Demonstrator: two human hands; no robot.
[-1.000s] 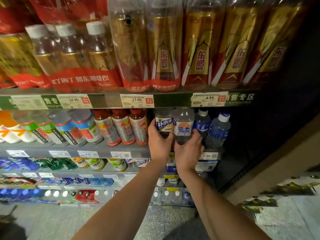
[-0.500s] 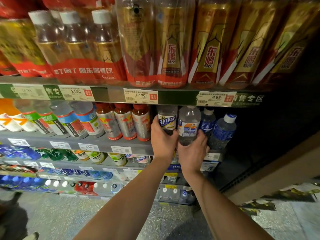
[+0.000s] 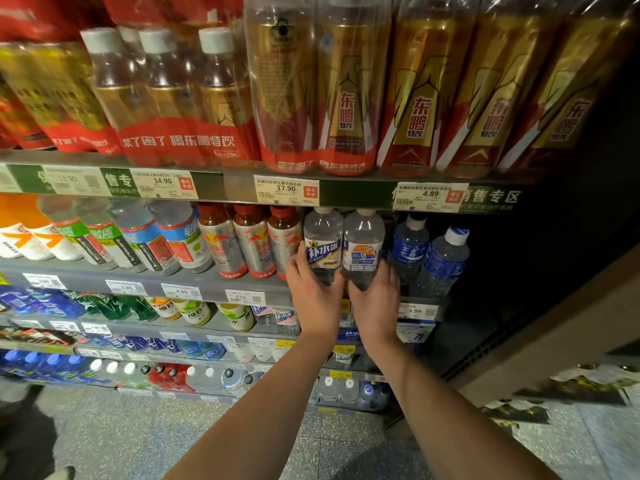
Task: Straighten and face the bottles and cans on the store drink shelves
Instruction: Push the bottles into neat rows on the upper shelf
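Note:
Two clear bottles stand side by side on the second shelf. My left hand [image 3: 313,296] is wrapped around the base of the left clear bottle [image 3: 322,244], whose blue label faces front. My right hand [image 3: 375,301] grips the base of the right clear bottle [image 3: 362,245], which shows a white and orange label. Both bottles stand upright under the shelf rail [image 3: 346,194]. To their right stand two blue-label water bottles [image 3: 429,258]. Three red-capped silver bottles [image 3: 251,244] stand just left of my left hand.
Gold and red multipacks [image 3: 346,98] fill the top shelf. Sports drinks [image 3: 138,237] line the second shelf to the left. Lower shelves [image 3: 173,317] hold green, yellow and blue bottles. A dark cabinet side [image 3: 554,271] bounds the shelves on the right. Speckled floor [image 3: 156,438] lies below.
The view has shifted a little upward and closer. Both hands stay on the two clear bottles, whose labels now face more to the front.

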